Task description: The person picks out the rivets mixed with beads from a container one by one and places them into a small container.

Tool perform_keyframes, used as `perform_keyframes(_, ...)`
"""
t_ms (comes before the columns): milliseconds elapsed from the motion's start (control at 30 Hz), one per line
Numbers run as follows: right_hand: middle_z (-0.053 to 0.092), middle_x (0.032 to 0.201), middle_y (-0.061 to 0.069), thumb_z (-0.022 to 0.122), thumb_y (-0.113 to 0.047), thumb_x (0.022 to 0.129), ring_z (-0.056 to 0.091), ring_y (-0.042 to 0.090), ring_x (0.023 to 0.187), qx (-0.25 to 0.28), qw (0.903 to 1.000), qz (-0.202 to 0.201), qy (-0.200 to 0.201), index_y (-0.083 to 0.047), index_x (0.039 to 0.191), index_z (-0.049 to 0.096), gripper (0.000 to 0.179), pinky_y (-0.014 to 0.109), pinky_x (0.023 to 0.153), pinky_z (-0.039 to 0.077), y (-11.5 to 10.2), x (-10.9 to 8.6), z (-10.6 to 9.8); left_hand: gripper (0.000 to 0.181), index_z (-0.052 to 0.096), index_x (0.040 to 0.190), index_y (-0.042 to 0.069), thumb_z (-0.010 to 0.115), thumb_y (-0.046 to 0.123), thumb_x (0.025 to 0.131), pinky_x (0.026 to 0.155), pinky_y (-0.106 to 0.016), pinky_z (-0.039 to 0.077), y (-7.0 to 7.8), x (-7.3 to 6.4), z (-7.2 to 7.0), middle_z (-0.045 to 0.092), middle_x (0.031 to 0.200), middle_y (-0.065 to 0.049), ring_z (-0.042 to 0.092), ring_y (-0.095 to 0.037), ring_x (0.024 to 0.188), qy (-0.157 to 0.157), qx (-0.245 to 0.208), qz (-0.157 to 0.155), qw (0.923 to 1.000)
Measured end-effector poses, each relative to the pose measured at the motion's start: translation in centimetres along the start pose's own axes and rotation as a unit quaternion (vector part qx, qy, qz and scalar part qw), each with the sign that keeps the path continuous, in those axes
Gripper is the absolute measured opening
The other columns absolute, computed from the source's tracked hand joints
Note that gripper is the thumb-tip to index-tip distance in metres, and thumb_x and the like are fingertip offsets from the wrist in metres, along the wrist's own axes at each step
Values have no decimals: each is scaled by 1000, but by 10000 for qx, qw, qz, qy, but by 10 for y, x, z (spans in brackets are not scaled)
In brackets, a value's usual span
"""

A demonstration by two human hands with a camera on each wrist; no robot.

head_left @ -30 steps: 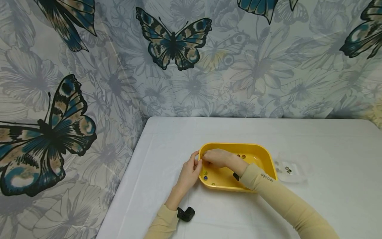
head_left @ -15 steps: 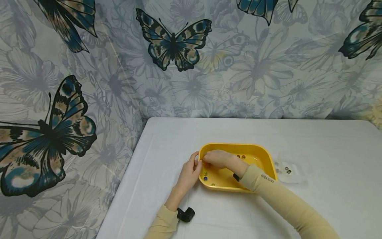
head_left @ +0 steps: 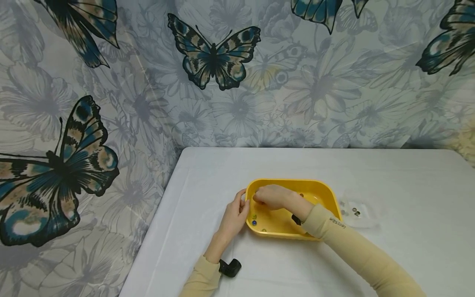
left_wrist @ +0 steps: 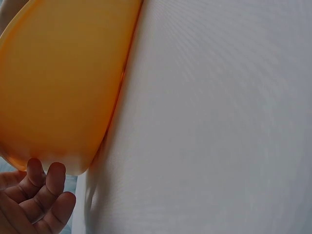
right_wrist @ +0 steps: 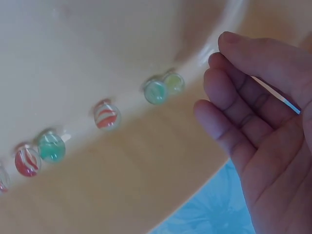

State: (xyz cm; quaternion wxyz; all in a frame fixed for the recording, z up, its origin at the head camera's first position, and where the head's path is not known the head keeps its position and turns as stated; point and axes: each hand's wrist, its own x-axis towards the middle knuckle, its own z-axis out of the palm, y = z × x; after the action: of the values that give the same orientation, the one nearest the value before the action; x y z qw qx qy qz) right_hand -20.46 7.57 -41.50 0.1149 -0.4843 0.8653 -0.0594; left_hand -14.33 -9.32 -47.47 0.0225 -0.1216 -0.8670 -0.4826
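A yellow tray [head_left: 326, 189] stands on the white table with glass marbles inside it. My left hand [head_left: 231, 216] holds its left end, the thumb at the rim and several fingertips against the outer wall in the left wrist view. Inside the tray, my right hand [head_left: 273, 197] reaches down at the left end. Its thumb and fingertips come together near the wall; whether a marble is between them is hidden. Close by in the right wrist view lie a green marble [right_wrist: 156, 92], a yellowish marble [right_wrist: 174, 83] and a red-striped marble [right_wrist: 107, 116]. A blue marble [head_left: 254, 223] lies at the near left corner.
Right of the tray is a clear plastic container [head_left: 365, 218] with small dark marbles [head_left: 356, 212] in it. A black wrist camera [head_left: 231, 268] sits on the left wrist. Behind the white table [head_left: 208, 165] hangs a butterfly-patterned backdrop [head_left: 237, 119].
The head view has shifted slightly. My right wrist has moved a little to the right, covering a marble seen before near the far wall. My left hand stays on the tray's end.
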Motion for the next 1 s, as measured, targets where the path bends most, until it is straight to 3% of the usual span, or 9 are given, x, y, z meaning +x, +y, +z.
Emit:
perform_keyframes(433,35,63,-3,59,3,86,33,12,57,-181,9995,-219,161,-5,75,58,14,21,56,31,-4,-10,-7,39,43,134,6,45,18,98,51,-19,36,-3,-2,0,46,69,4,41,-7,57,52,32,29,10000)
perform_keyframes(1000,37,63,-3,59,7,84,33,11,57,-298,9994,-68,186,-5,75,58,15,21,56,31,-6,-29,-20,39,43,135,7,44,19,98,53,-20,38,1,-3,-1,47,71,4,43,-7,59,-27,2,43,10000)
